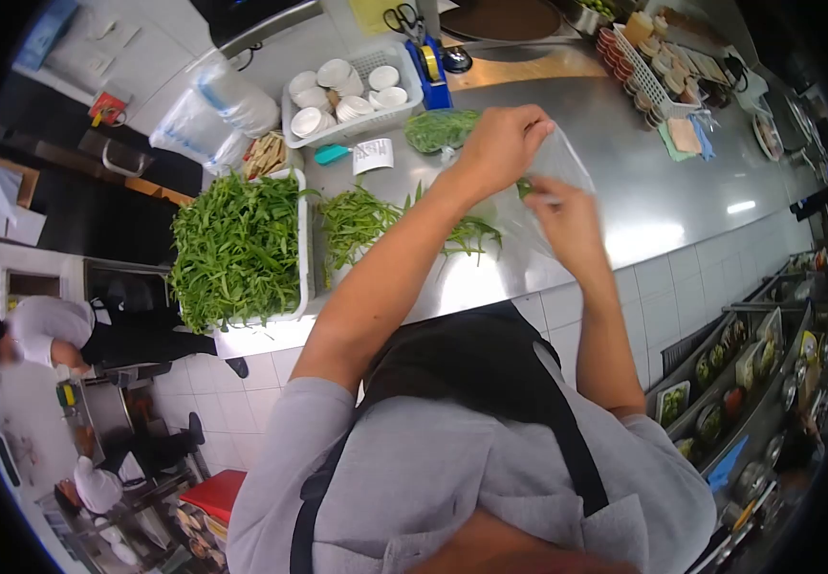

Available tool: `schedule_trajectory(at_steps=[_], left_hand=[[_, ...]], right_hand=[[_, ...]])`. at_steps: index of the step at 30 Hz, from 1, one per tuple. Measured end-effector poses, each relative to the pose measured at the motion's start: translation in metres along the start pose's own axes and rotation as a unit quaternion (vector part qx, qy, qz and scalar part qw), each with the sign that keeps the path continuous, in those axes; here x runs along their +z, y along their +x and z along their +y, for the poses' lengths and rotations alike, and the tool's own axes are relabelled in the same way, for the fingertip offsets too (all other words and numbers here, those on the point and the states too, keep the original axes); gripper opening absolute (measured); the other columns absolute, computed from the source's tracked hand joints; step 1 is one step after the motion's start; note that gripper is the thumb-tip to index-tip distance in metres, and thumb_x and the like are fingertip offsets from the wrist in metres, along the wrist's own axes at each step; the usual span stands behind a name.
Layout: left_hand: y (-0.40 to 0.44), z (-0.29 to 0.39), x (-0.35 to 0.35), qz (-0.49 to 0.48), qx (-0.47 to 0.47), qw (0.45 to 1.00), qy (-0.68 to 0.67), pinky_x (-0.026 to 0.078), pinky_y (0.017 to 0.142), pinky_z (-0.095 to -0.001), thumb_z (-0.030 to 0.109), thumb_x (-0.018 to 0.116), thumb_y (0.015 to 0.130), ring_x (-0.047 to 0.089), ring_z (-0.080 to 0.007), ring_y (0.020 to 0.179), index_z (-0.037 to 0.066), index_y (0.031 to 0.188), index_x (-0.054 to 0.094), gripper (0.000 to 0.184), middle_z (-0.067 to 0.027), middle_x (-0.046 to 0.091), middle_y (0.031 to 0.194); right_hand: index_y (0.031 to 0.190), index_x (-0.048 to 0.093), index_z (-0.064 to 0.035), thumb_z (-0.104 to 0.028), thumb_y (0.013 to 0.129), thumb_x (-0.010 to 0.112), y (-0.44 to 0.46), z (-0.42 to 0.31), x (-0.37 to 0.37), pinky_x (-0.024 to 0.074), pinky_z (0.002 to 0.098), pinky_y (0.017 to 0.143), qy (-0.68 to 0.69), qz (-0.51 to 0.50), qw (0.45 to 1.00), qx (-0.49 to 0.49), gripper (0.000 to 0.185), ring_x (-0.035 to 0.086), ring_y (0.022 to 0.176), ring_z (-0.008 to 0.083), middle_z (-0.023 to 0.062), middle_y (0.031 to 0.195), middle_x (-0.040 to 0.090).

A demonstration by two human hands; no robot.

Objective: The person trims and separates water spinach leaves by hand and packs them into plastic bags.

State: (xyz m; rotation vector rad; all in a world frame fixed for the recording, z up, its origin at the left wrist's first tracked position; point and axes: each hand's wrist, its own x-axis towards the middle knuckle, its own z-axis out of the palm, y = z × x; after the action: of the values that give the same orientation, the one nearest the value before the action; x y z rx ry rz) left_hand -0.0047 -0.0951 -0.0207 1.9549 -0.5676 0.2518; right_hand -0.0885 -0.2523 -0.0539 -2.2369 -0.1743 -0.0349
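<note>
Your left hand point(502, 145) pinches a clear plastic bag point(572, 161) above the silver metal counter point(663, 134); I cannot tell how your blurred right hand point(575, 228) grips. One leaf-filled bag point(438, 131) lies packed; loose green stems point(357, 222) and a heaped white plastic basket point(302, 251) remain.

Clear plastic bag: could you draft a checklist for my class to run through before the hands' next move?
1. Left hand gripping the clear plastic bag: ok.
2. Right hand firmly gripping: cannot tell; it is blurred.
3. Bag's mouth fully open: cannot tell.
4. Loose greens cleared off the counter: not ok; a pile lies there.
5. Blue tape dispenser standing apart from both hands: ok.
</note>
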Motion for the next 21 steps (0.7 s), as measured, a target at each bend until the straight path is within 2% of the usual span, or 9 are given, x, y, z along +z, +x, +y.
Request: schedule_trajectory(at_steps=[1, 3, 4, 6, 7, 11, 14, 19, 21], left_hand=[[0.003, 0.006, 0.002, -0.013, 0.013, 1.0, -0.013, 0.05, 0.062, -0.0431, 0.019, 0.069, 0.093, 0.065, -0.0388, 0.068, 0.0, 0.094, 0.072, 0.019, -0.0208, 0.068, 0.075], [0.009, 0.024, 0.006, -0.049, 0.042, 0.997, -0.043, 0.05, 0.06, -0.0421, 0.019, 0.07, 0.092, 0.065, -0.0371, 0.066, 0.0, 0.095, 0.072, 0.02, -0.02, 0.068, 0.074], [0.01, 0.034, 0.005, -0.088, 0.032, 0.995, -0.047, 0.051, 0.062, -0.0342, 0.02, 0.073, 0.091, 0.065, -0.0249, 0.063, 0.003, 0.1, 0.074, 0.019, -0.0121, 0.07, 0.074], [0.007, 0.039, -0.002, -0.117, 0.11, 0.986, 0.051, 0.052, 0.065, -0.0362, 0.019, 0.076, 0.086, 0.065, -0.027, 0.067, 0.005, 0.099, 0.075, 0.02, -0.012, 0.07, 0.074], [0.007, 0.039, -0.007, -0.126, 0.147, 0.976, 0.099, 0.052, 0.067, -0.0372, 0.019, 0.078, 0.083, 0.065, -0.0281, 0.068, 0.006, 0.098, 0.075, 0.02, -0.0119, 0.07, 0.074], [-0.017, -0.022, 0.004, -0.17, -0.04, 0.971, 0.166, 0.052, 0.069, -0.0384, 0.011, 0.078, 0.077, 0.066, -0.0302, 0.073, 0.007, 0.095, 0.075, 0.018, -0.0131, 0.071, 0.091], [-0.03, -0.036, 0.022, -0.137, -0.205, 0.958, -0.147, 0.057, 0.075, -0.0342, 0.005, 0.065, 0.091, 0.072, -0.0293, 0.085, 0.003, 0.102, 0.066, 0.012, -0.0156, 0.072, 0.1], [-0.043, -0.066, 0.018, -0.017, -0.377, 0.745, -0.55, 0.061, 0.084, -0.0354, 0.001, 0.048, 0.1, 0.073, -0.028, 0.098, -0.001, 0.117, 0.053, 0.018, -0.0193, 0.069, 0.111], [-0.057, -0.08, 0.016, -0.042, -0.384, 0.704, -0.596, 0.06, 0.075, -0.0326, -0.002, 0.048, 0.098, 0.07, -0.0207, 0.084, 0.0, 0.118, 0.053, 0.02, -0.0136, 0.067, 0.102]], right_hand=[[0.134, 0.06, 0.0016, -0.017, 0.089, 0.07, -0.011, -0.029, -0.022, 0.0498, 0.0424, 0.094, 0.056, 0.107, 0.992, -0.038, 0.05, 0.064, 0.113, 0.0372, 0.0256, 0.128, 0.064], [0.12, 0.068, 0.0005, -0.018, 0.089, 0.07, -0.003, -0.054, -0.052, 0.0518, 0.041, 0.087, -0.111, 0.24, 0.957, -0.124, 0.036, 0.067, 0.099, 0.0384, 0.0243, 0.111, 0.069], [0.114, 0.071, 0.0, -0.019, 0.089, 0.07, 0.003, -0.049, -0.062, 0.0525, 0.0404, 0.083, -0.155, 0.262, 0.943, -0.134, 0.031, 0.068, 0.092, 0.0385, 0.0236, 0.104, 0.071], [0.109, 0.072, -0.0005, -0.022, 0.09, 0.07, 0.02, 0.015, -0.081, 0.0527, 0.0391, 0.079, -0.072, 0.142, 0.986, -0.049, 0.028, 0.067, 0.083, 0.0365, 0.0218, 0.093, 0.071], [0.106, 0.072, -0.0002, -0.023, 0.091, 0.069, 0.017, 0.024, -0.09, 0.0523, 0.0393, 0.077, -0.07, 0.168, 0.983, -0.007, 0.028, 0.065, 0.079, 0.0364, 0.0211, 0.087, 0.069], [0.096, 0.071, 0.0014, -0.029, 0.092, 0.066, 0.004, 0.043, -0.095, 0.0467, 0.0375, 0.062, -0.095, 0.203, 0.959, 0.173, 0.031, 0.055, 0.06, 0.0283, 0.0164, 0.068, 0.062], [0.094, 0.07, 0.0012, -0.028, 0.09, 0.069, -0.006, 0.081, -0.076, 0.0436, 0.0331, 0.058, -0.094, 0.211, 0.951, 0.204, 0.029, 0.054, 0.058, 0.0176, 0.0111, 0.065, 0.061], [0.1, 0.071, -0.0011, -0.013, 0.082, 0.078, -0.026, 0.11, -0.067, 0.0434, 0.0304, 0.059, 0.042, 0.065, 0.989, 0.127, 0.023, 0.053, 0.061, 0.0133, 0.0066, 0.07, 0.063], [0.106, 0.07, -0.0011, -0.006, 0.083, 0.077, -0.031, 0.109, -0.065, 0.0497, 0.0271, 0.065, 0.022, 0.011, 0.981, 0.192, 0.025, 0.059, 0.069, 0.0125, 0.0046, 0.077, 0.065]])
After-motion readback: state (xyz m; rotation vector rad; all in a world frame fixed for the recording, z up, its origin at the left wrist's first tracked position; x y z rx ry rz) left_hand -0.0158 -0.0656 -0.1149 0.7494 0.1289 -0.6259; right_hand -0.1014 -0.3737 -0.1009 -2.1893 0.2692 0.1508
